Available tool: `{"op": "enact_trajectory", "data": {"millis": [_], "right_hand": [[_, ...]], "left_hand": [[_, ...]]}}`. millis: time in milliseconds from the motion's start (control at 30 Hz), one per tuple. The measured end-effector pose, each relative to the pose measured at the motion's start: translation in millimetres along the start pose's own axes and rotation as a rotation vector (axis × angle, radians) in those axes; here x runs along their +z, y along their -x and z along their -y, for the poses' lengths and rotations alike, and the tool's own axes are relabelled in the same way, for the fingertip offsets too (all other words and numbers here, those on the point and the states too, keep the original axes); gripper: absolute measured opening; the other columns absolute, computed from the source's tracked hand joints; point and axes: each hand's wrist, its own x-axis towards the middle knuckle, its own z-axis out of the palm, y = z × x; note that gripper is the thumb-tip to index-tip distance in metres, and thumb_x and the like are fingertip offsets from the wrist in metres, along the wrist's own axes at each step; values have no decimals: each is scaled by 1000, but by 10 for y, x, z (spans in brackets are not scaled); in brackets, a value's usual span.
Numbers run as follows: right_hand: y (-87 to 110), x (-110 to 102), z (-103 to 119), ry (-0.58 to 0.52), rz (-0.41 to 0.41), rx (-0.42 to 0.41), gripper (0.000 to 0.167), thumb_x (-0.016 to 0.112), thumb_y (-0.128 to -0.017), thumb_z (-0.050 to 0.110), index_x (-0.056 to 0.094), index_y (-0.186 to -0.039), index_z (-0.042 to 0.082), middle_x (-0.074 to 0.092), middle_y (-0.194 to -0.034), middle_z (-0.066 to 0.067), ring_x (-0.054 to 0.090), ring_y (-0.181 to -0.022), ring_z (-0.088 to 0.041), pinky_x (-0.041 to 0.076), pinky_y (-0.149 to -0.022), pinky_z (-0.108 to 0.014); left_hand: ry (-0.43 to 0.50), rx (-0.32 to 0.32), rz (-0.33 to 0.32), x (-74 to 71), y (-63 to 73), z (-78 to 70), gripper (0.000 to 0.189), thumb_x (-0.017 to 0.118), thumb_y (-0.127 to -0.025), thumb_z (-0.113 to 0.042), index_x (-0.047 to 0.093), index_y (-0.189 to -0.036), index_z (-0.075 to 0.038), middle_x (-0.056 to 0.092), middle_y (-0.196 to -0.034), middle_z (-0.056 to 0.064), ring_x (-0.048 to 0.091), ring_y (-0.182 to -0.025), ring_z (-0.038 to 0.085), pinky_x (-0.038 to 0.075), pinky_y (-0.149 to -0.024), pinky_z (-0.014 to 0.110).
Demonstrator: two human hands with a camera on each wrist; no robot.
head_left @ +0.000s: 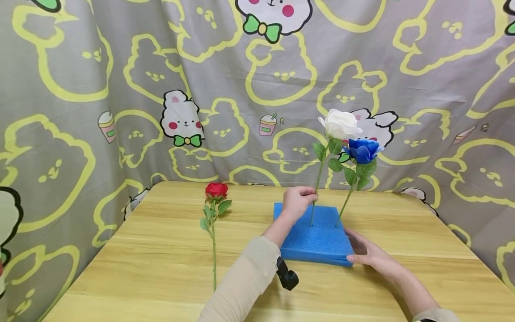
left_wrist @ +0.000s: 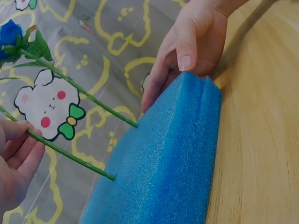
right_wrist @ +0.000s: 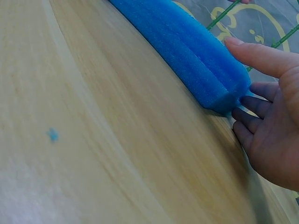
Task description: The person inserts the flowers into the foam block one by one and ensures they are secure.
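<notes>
A blue foam block [head_left: 310, 243] lies on the table, with a white rose [head_left: 341, 124] and a blue rose [head_left: 363, 151] standing in its top, both leaning right. My left hand [head_left: 297, 202] pinches the white rose's green stem between thumb and fingers, partway up from the foam. In the left wrist view both stem ends [left_wrist: 112, 177] meet the foam surface. My right hand [head_left: 372, 256] holds the block's near right corner, thumb on the near edge and fingers along the right side. A red rose [head_left: 216, 191] lies flat on the table to the left.
The wooden table [head_left: 132, 259] ends at a grey patterned curtain [head_left: 225, 85] behind and on both sides. A black clip-like mount [head_left: 287, 273] sticks out from my left wrist. One small blue crumb [right_wrist: 52, 135] lies on the wood.
</notes>
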Motion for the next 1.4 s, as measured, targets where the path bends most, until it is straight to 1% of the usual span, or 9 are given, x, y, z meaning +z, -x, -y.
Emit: {"op": "enact_trajectory", "data": {"millis": [100, 233, 467, 600, 800, 1133, 1267, 1400], "right_hand": [[-2, -4, -1, 0, -1, 2, 75, 58, -89, 6, 10, -144, -9, 11, -146, -35, 14, -129, -46, 28, -92, -8], [-5, -3, 6, -7, 1, 7, 75, 58, -89, 6, 9, -144, -9, 10, -145, -35, 12, -129, -47, 28, -92, -8], [-11, 1, 4, -7, 3, 14, 74, 58, -89, 6, 10, -144, -10, 11, -145, -35, 13, -129, -46, 29, -91, -8], [-11, 5, 10, -14, 4, 17, 74, 58, -89, 6, 9, -144, -9, 10, -146, -35, 11, -129, -48, 28, -91, -8], [1, -2, 17, -12, 3, 19, 74, 58, -90, 6, 10, -144, -9, 11, -145, -35, 11, -129, -50, 29, -91, -8], [1, -23, 28, -5, 10, 16, 74, 57, -90, 7, 10, -143, -10, 11, -145, -36, 12, -129, -50, 30, -90, -8], [-5, -24, 29, 4, 8, 20, 74, 58, -89, 7, 10, -143, -10, 11, -145, -35, 14, -129, -49, 30, -91, -9], [-4, -21, 20, 11, 7, 19, 73, 58, -89, 7, 11, -143, -10, 13, -145, -35, 16, -128, -47, 30, -91, -9]], "left_hand": [[5, -2, -7, 10, 0, -9, 17, 68, -84, -9, 71, -99, -1, 71, -88, 4, 67, -78, 13, 53, -70, 24], [-6, 12, -21, 24, 0, -10, 17, 67, -85, -8, 71, -99, -1, 70, -88, 4, 67, -78, 13, 53, -69, 23], [-72, 37, -51, 36, 21, 39, 12, 67, -85, -11, 73, -93, -5, 68, -83, 0, 62, -76, 9, 50, -65, 21], [-90, 45, -51, 31, 37, 67, 11, 67, -85, -11, 72, -94, -6, 67, -84, -1, 62, -77, 9, 50, -66, 20], [-84, 52, -44, 8, 56, 65, 13, 66, -86, -12, 71, -96, -6, 67, -85, -1, 62, -79, 11, 50, -67, 20], [-110, 67, -41, -125, 128, 34, 13, 69, -84, -14, 71, -94, -5, 68, -86, 1, 62, -80, 11, 49, -67, 20], [-111, 65, -40, -198, 188, 49, 14, 69, -84, -14, 70, -93, -4, 68, -85, 1, 62, -79, 11, 50, -68, 20], [-96, 41, -25, -292, 261, 60, 16, 68, -85, -15, 69, -94, -2, 67, -86, 1, 60, -80, 10, 49, -69, 21]]}}
